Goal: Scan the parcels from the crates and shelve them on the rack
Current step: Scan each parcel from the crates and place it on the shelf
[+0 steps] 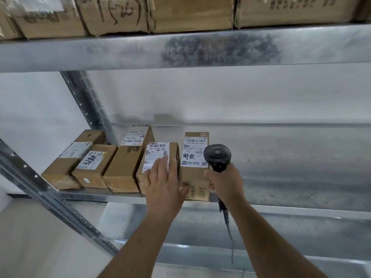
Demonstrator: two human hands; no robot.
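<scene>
Head view: five brown parcels in a row along the front edge of the middle shelf [281, 199], packed toward its left end by the upright post [88, 105]. Left hand [163, 189] flat, fingers spread, resting on the fourth parcel [158, 157]. Right hand [224, 183] wrapped round the handle of one black scanner [217, 155], just beside the fifth parcel [195, 157]. Bare shelf from there to the right edge. More boxes [180, 13] on the top shelf.
</scene>
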